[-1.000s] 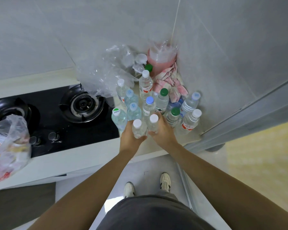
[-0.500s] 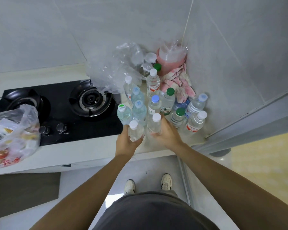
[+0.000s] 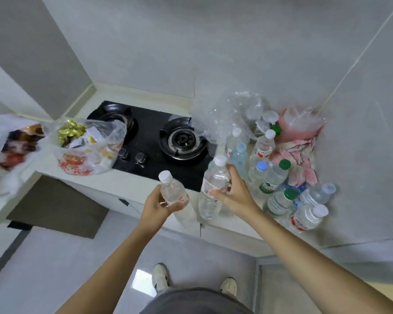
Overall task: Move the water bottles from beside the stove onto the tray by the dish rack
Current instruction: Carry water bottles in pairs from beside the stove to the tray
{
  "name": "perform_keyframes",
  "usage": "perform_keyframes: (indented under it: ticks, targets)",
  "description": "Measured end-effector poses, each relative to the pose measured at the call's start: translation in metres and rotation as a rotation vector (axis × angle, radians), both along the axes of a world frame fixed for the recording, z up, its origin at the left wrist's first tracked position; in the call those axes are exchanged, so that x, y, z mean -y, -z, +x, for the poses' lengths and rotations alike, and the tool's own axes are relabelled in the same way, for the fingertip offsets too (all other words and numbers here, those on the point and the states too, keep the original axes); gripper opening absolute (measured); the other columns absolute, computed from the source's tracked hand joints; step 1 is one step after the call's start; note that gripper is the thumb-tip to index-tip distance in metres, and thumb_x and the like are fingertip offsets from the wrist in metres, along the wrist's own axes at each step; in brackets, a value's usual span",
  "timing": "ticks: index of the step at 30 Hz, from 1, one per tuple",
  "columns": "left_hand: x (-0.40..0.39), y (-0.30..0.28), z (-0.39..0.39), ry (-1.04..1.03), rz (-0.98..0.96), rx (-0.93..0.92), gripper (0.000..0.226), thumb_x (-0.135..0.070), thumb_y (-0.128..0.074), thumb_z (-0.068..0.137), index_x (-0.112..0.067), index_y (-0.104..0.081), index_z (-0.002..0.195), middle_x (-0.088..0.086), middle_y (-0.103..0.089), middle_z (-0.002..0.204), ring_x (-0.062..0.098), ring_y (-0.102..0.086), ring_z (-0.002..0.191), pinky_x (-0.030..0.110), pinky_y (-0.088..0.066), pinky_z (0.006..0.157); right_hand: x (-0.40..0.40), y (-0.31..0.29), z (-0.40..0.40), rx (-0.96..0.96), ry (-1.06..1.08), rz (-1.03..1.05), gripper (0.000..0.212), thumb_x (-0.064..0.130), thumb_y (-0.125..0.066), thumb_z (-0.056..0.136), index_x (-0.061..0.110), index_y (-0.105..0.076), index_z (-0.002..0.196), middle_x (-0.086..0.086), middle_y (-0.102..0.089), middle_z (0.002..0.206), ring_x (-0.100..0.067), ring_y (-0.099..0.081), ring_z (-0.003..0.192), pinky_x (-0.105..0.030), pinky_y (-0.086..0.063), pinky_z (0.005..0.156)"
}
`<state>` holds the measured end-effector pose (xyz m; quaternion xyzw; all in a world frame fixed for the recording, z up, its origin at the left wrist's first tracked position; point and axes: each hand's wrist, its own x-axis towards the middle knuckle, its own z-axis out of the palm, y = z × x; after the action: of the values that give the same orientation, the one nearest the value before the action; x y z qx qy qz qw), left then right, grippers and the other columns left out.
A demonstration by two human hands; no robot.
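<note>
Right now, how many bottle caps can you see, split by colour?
White caps: 5
Blue caps: 3
Green caps: 3
Total: 11 in view; one more may be hidden behind the right-hand bottle.

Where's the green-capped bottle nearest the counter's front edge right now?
Head view, right side: the green-capped bottle stands on the counter among the remaining bottles, just right of the right hand.
</note>
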<state>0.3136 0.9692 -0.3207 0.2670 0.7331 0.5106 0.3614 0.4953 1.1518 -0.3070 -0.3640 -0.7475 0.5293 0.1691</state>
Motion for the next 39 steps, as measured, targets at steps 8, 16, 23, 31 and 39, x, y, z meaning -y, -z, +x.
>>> perform_keyframes:
  ticks: [8, 16, 23, 31, 39]
  targets:
    - [0.076, -0.049, -0.083, -0.287, 0.189, -0.040, 0.035, -0.029, -0.084, 0.089, -0.023, -0.069, 0.120, 0.001, -0.077, 0.111, 0.020, -0.073, 0.103, 0.039, -0.059, 0.087, 0.066, -0.049, -0.128, -0.139, -0.160, -0.028, 0.063, 0.035, -0.081, 0.083, 0.033, -0.050, 0.139, 0.015, -0.066, 0.128, -0.002, -0.063, 0.120, -0.047, -0.052, 0.108]
    - [0.210, -0.089, -0.191, -0.504, 0.343, -0.009, 0.039, -0.021, -0.084, 0.089, -0.017, -0.070, 0.124, 0.002, -0.079, 0.117, 0.022, -0.075, 0.110, 0.042, -0.059, 0.096, 0.180, -0.087, -0.276, -0.203, -0.318, -0.004, 0.066, 0.044, -0.081, 0.084, 0.029, -0.051, 0.141, 0.007, -0.068, 0.131, -0.011, -0.065, 0.124, -0.051, -0.052, 0.108]
    - [0.357, -0.112, -0.249, -0.722, 0.307, -0.126, 0.040, -0.022, -0.088, 0.083, -0.019, -0.072, 0.120, -0.003, -0.080, 0.111, 0.013, -0.075, 0.101, 0.023, -0.058, 0.083, 0.319, -0.109, -0.399, -0.238, -0.609, 0.005, 0.067, 0.047, -0.079, 0.088, 0.035, -0.047, 0.146, 0.009, -0.062, 0.140, -0.010, -0.058, 0.132, -0.045, -0.047, 0.113]
    - [0.525, -0.113, -0.276, -1.142, 0.236, -0.243, 0.039, -0.015, -0.089, 0.082, -0.014, -0.073, 0.117, -0.002, -0.080, 0.105, 0.005, -0.073, 0.092, 0.019, -0.056, 0.080, 0.498, -0.113, -0.506, -0.290, -0.990, -0.046, 0.050, 0.024, -0.079, 0.093, 0.021, -0.053, 0.136, 0.008, -0.070, 0.122, -0.002, -0.067, 0.113, -0.021, -0.050, 0.094]
    - [0.664, -0.121, -0.308, -1.456, 0.069, -0.352, 0.032, -0.016, -0.092, 0.079, -0.014, -0.075, 0.107, -0.001, -0.078, 0.095, -0.001, -0.064, 0.075, 0.012, -0.049, 0.070, 0.669, -0.097, -0.599, -0.287, -1.304, -0.110, 0.053, 0.033, -0.082, 0.088, 0.027, -0.056, 0.134, 0.010, -0.074, 0.119, -0.008, -0.070, 0.112, -0.043, -0.056, 0.101]
